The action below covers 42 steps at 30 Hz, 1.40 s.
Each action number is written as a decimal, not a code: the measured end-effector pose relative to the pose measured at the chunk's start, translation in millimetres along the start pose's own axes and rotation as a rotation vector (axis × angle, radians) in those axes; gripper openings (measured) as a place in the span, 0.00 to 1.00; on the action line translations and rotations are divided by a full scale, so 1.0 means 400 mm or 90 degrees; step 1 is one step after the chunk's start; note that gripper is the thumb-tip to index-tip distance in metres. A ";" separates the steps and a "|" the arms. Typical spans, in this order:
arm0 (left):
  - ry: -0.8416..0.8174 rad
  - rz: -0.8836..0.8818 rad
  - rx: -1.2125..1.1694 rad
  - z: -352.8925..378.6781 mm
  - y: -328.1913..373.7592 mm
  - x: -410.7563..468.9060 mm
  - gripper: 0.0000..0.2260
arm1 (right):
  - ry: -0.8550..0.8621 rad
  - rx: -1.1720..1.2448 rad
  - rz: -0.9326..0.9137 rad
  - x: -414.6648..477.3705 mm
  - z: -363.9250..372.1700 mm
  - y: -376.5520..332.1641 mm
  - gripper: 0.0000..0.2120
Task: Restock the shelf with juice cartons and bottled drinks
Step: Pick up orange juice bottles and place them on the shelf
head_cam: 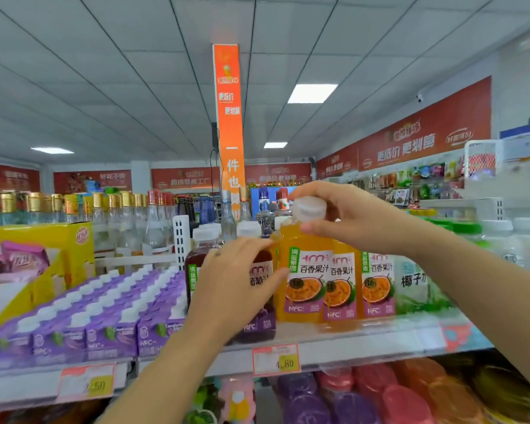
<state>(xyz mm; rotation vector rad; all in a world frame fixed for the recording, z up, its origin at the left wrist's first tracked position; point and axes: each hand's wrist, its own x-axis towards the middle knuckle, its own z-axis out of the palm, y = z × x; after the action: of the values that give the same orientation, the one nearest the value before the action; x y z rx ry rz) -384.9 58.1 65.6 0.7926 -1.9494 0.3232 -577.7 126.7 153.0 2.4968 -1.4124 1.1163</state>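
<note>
My right hand (pixel 346 215) grips the white cap of an orange passion-fruit juice bottle (pixel 306 280) that stands at the front of the top shelf (pixel 364 338). Two more orange bottles (pixel 377 286) stand to its right. My left hand (pixel 239 283) lies with straight fingers against a dark grape juice bottle (pixel 262 304) just left of the orange one, covering most of its label. Rows of purple juice cartons (pixel 98 313) with white caps fill the shelf's left part.
A yellow snack display box (pixel 37 261) sits at the far left. Glass bottles with gold caps (pixel 74 215) line the back. A coconut drink bottle (pixel 416 283) stands right of the orange ones. Price tags (pixel 276 359) hang on the shelf edge; colourful bottles fill the shelf below.
</note>
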 end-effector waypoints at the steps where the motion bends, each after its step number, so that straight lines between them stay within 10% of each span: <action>1: 0.033 0.023 0.027 0.002 -0.014 0.007 0.20 | -0.009 -0.017 0.003 0.007 0.000 0.008 0.17; 24: 0.121 -0.005 0.138 0.054 -0.129 0.106 0.15 | -0.084 -0.189 0.043 0.194 0.037 0.100 0.19; 42: 0.137 0.004 0.120 0.050 -0.121 0.102 0.15 | -0.207 -0.366 0.307 0.357 0.114 0.130 0.21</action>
<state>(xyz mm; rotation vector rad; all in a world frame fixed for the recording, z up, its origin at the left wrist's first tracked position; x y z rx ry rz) -380.1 -4.9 85.9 0.8365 -1.7374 0.5787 -546.9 -23.5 193.1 2.0266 -2.1227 0.2485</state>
